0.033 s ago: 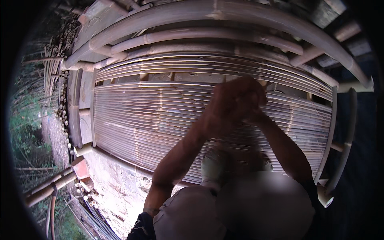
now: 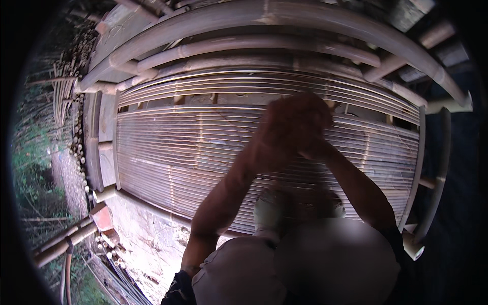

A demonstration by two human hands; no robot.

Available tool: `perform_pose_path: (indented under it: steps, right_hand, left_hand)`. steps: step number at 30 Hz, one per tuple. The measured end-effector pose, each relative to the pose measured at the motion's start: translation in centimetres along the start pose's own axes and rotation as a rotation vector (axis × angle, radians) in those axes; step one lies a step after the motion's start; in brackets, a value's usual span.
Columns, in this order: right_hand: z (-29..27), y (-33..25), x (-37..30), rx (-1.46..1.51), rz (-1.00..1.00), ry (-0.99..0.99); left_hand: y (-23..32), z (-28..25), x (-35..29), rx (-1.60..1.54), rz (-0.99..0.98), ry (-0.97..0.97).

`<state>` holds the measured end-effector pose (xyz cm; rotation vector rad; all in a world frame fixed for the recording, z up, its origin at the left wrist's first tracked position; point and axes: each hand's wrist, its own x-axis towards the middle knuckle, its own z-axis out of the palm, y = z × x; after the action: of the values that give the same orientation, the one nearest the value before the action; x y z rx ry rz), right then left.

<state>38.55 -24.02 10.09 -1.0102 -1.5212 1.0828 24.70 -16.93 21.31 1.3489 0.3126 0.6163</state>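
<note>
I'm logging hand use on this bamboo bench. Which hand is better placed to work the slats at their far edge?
Probably neither: the left hand and right hand are clasped together, blurred, over the far edge of the slatted seat. What they grip is unclear.

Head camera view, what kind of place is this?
Probably an outdoor bamboo furniture workshop. A frame of thick bamboo poles holds a panel of thin slats, cut bamboo is stacked by greenery at left, and both hands meet above the slats.

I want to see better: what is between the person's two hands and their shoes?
In the head view, only the slatted bamboo panel lies between the blurred, joined hands and the shoes, crossed by the forearms.
</note>
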Motion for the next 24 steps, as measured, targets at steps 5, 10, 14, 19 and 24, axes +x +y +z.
perform_pose_path:
  steps: [5,10,14,19,24]
  right_hand:
    - [-10.9,-1.1,-11.1,-0.685,0.415,0.381]
    - [-22.2,-18.1,-34.8,-0.459,0.970,0.984]
    - [-23.6,-31.9,-55.5,-0.969,1.497,1.315]
    - [-22.3,-34.0,-58.0,-1.392,1.714,1.138]
    - [-18.8,-16.0,-32.8,-1.042,0.957,0.727]
  left_hand:
    - [-4.7,-7.1,-1.1,0.642,-0.046,0.278]
    - [-12.9,-13.4,-3.8,0.947,-0.290,0.225]
    - [-15.9,-13.1,-1.6,1.085,-0.502,-0.009]
    - [-16.8,-13.5,0.2,1.068,-0.650,-0.212]
    - [-18.4,-14.6,0.1,1.091,-0.688,-0.197]
